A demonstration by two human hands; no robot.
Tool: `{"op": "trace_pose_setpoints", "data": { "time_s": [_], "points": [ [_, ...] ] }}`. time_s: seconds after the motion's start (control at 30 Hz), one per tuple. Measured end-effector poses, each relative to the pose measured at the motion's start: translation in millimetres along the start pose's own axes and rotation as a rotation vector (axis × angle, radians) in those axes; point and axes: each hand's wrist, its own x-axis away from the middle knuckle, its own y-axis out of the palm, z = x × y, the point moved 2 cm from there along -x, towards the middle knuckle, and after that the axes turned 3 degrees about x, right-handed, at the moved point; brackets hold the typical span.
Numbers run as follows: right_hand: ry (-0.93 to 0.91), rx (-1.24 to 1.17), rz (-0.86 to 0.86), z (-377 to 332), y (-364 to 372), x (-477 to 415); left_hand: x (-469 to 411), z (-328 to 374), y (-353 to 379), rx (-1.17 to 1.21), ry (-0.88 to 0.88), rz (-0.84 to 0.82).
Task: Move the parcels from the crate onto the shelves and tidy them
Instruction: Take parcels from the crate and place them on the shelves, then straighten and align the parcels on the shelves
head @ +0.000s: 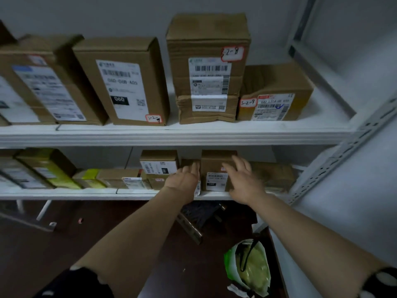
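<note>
Against a pale grey wall [129, 16] stands white metal shelving, with a perforated upright post [343, 151] at the right edge. Below it lies a dark brown floor [107, 222].

Upper shelf [171, 134]: four cardboard parcels in a row, each with a printed label facing forward. From the left they are a blurred wide parcel [38, 87], an upright parcel marked "060" [122, 87], a tall parcel [206, 35] with a red-edged handwritten tag, and a low parcel [277, 82] just beside it.

Lower shelf [86, 193]: yellow-taped parcels [49, 166] lie at the left and a labelled box [159, 160] stands near the middle. Next come a small parcel [189, 163], a brown parcel [214, 166] and a flat parcel [275, 173] at the right.

Both hands reach onto the lower shelf. The left hand [187, 177] has straight fingers, with its fingertips against the small parcel, just left of the brown parcel. The right hand [242, 179] is spread flat over the right front of the brown parcel. Neither hand curls round anything, and whether the right palm presses the cardboard cannot be told.

On the floor, a green and white bag [251, 269] lies open at the lower right, and a metal rail [191, 227] lies under the shelf.
</note>
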Motion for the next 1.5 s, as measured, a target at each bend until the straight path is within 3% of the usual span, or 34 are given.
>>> {"op": "trace_pose_setpoints", "data": {
  "time_s": [0.23,0.5,0.77,1.0,1.23,1.5],
  "points": [
    [0.127,-0.008,0.050,-17.0,-2.9,83.9,50.5,11.8,-14.9,-0.089,0.140,-0.046],
    [0.468,-0.094,0.071,-55.4,14.6,193.0,110.5,32.1,-9.9,-0.217,0.530,-0.055],
    [0.690,-0.038,0.028,-122.8,54.7,306.7,209.6,57.2,3.8,-0.347,0.833,-0.043],
    [1.002,-0.059,0.090,-177.1,87.4,461.6,333.2,94.7,43.9,-0.482,1.058,-0.007],
    [1.439,-0.298,0.166,-317.8,169.9,676.4,541.0,103.1,132.7,-0.591,1.416,-0.045],
    [1.890,-0.466,0.256,-530.1,287.6,841.9,785.9,30.4,263.6,-0.798,1.831,-0.160]
  ]
}}
